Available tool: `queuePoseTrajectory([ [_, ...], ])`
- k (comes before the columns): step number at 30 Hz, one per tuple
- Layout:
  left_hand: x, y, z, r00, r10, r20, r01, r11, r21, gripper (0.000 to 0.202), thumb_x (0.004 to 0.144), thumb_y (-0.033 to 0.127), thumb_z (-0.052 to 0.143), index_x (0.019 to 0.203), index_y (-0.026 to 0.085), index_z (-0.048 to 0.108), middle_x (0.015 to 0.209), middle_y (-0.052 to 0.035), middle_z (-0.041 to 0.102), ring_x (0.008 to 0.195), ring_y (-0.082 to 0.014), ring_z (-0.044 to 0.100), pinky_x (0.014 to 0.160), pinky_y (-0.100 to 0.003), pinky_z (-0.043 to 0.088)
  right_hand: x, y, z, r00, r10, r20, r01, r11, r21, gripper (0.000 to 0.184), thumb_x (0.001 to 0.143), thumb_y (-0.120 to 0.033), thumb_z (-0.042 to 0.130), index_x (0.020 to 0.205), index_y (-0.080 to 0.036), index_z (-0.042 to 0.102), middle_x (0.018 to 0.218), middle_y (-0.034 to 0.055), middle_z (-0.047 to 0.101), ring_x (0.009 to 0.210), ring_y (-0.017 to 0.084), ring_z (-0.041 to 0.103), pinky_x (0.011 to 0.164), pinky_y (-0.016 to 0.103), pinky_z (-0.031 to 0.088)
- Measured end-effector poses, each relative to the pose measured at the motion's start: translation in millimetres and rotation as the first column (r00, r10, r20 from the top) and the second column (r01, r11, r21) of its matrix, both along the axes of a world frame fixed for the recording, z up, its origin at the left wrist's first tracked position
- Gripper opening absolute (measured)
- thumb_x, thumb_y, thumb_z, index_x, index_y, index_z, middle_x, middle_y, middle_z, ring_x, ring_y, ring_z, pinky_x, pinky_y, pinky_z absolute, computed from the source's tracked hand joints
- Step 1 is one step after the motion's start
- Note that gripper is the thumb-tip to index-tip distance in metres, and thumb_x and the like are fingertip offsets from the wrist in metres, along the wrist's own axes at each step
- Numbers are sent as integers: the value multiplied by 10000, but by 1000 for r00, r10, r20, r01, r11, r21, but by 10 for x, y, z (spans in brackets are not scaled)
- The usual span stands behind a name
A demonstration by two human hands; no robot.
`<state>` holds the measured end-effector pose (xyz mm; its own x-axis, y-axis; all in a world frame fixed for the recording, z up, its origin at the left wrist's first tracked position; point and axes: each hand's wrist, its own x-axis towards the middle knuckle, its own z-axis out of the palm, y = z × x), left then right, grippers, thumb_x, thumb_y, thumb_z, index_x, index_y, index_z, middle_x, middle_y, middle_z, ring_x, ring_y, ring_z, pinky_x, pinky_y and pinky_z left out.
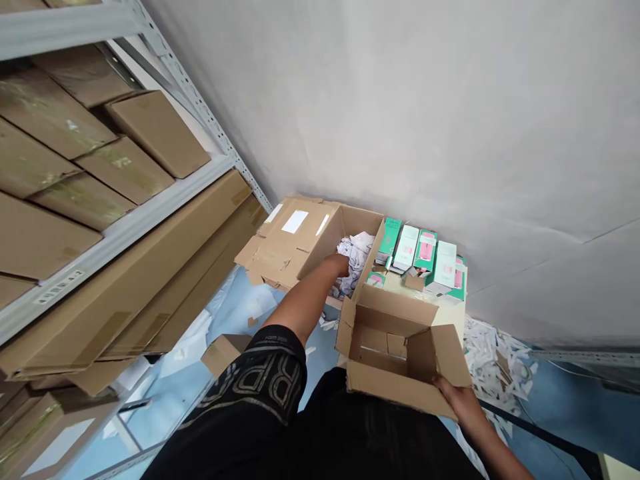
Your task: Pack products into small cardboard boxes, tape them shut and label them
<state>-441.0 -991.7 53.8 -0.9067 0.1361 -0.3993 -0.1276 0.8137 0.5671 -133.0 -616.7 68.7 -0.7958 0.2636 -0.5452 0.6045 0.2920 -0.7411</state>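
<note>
My left hand (pixel 341 266) reaches down into a tall cardboard box (pixel 320 250) with crumpled white paper (pixel 356 257) inside. It is at the paper, but its fingers point down and are mostly hidden, so whether they are closed cannot be told. A smaller open cardboard box (pixel 387 310), its flaps folded outward, is in front of my body. My right hand (pixel 454 395) grips this box by a flap at its near right corner. Only cardboard shows on the visible inside of the smaller box.
Green and white product boxes (pixel 420 250) stand on a pale table (pixel 453 310) against the wall. Metal shelving (pixel 115 233) loaded with cartons (pixel 157 130) rises on the left. Paper scraps (pixel 500 360) litter the blue floor at right, and a small carton (pixel 225 353) lies lower left.
</note>
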Motion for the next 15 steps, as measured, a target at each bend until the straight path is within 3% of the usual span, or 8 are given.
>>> queuePoseTrajectory([
  [4, -193, 220, -131, 987, -14, 163, 40, 987, -158, 674, 610, 433, 907, 1179, 152, 679, 1225, -217, 720, 1165, -364, 678, 966, -382, 517, -1, -46, 3, 998, -25, 50, 26, 999, -18, 530, 618, -524, 714, 1005, -165, 754, 1034, 127, 788, 1080, 350, 701, 1006, 436, 533],
  [8, -241, 424, -205, 976, -41, 212, 86, 974, -208, 735, 718, 409, 831, 1331, 93, 577, 1235, -255, 704, 1122, -342, 707, 895, -336, 538, 43, -204, 105, 996, -79, 38, 79, 997, -8, 525, 608, -533, 710, 985, -172, 762, 1038, 128, 789, 1081, 352, 699, 1028, 430, 516],
  [12, -266, 488, -202, 979, -125, 161, 156, 969, -191, 431, 802, 289, 739, 1184, 101, 668, 1254, -237, 700, 1161, -325, 687, 895, -320, 519, 114, -444, 278, 987, -158, 36, 156, 987, 41, 488, 619, -538, 708, 941, -176, 765, 1003, 130, 793, 1054, 355, 708, 978, 407, 539],
  [15, -316, 395, -49, 980, -170, 99, 185, 967, -176, 261, 787, 189, 710, 1032, 99, 722, 1184, -230, 726, 1126, -331, 693, 875, -330, 514, 195, -653, 431, 975, -221, 31, 218, 973, 75, 484, 606, -551, 700, 904, -173, 757, 958, 133, 795, 977, 357, 724, 884, 398, 568],
])
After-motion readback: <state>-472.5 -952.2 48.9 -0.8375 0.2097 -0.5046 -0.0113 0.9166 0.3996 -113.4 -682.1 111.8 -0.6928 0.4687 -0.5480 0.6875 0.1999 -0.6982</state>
